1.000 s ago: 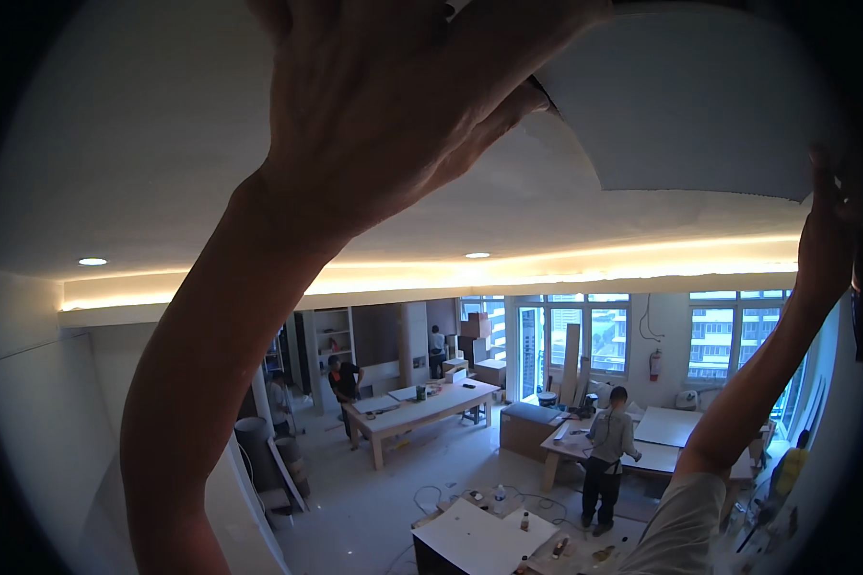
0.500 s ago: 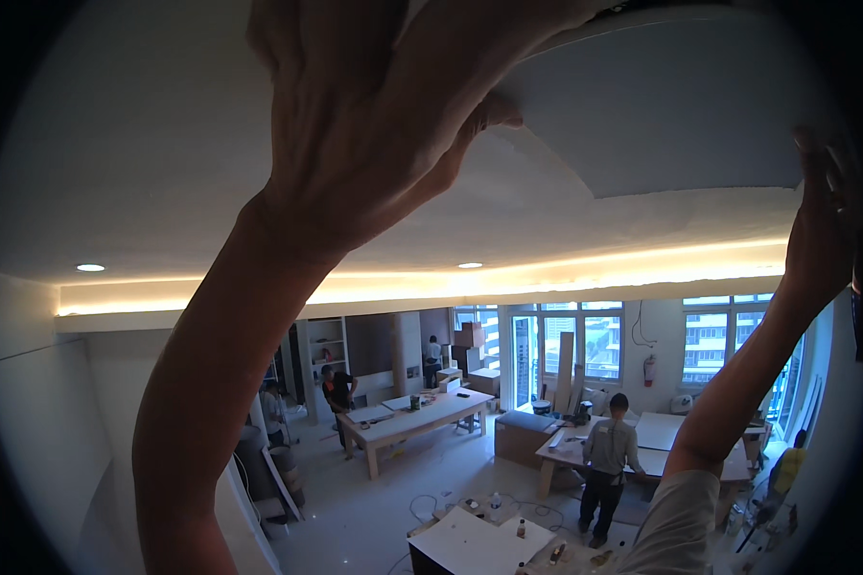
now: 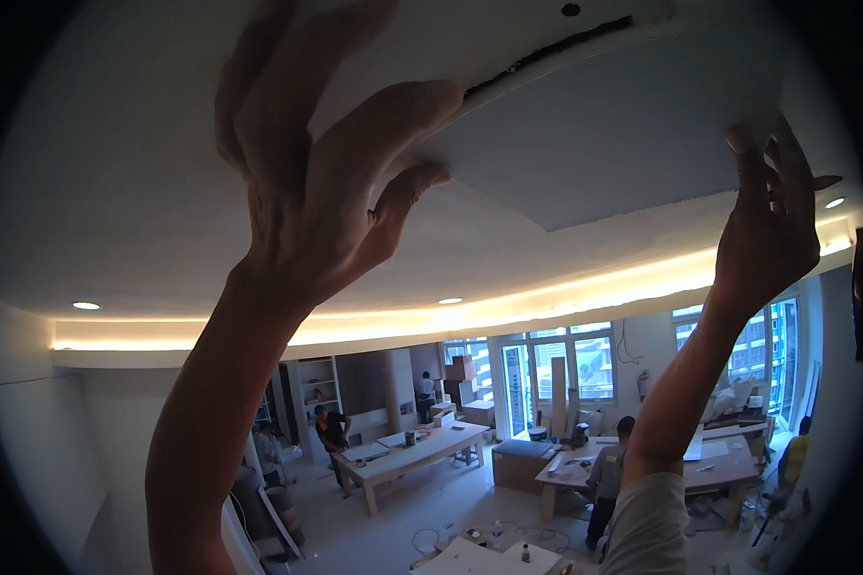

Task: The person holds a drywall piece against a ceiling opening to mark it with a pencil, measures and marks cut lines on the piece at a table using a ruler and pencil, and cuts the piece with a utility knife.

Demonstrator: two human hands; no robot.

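Observed from the floor of the room: a grey panel (image 3: pixel 585 144) is up at the ceiling (image 3: pixel 125 192), to the right of the person's left grip. A dark slot (image 3: pixel 556 56) runs along the panel's near edge, and a round dark hole (image 3: pixel 571 11) lies beyond that slot. The left grip (image 3: pixel 307 182) is spread, its forefinger tip at the slot's left end and its thumb tip near the panel's left corner; contact there cannot be confirmed. The right grip (image 3: pixel 772 216) is at the panel's right edge, thumb raised against the underside; whether it pinches the board, I cannot tell. A slender pointed item (image 3: pixel 825 182) projects right from among its fingers.

Farther off, a lit cove (image 3: pixel 508 314) crosses the room. Below it, one worker (image 3: pixel 333 436) stands at the left end of a long desk (image 3: pixel 427 450); another worker (image 3: pixel 606 479), in grey, stands beside a cluttered right-hand desk (image 3: pixel 724 458).
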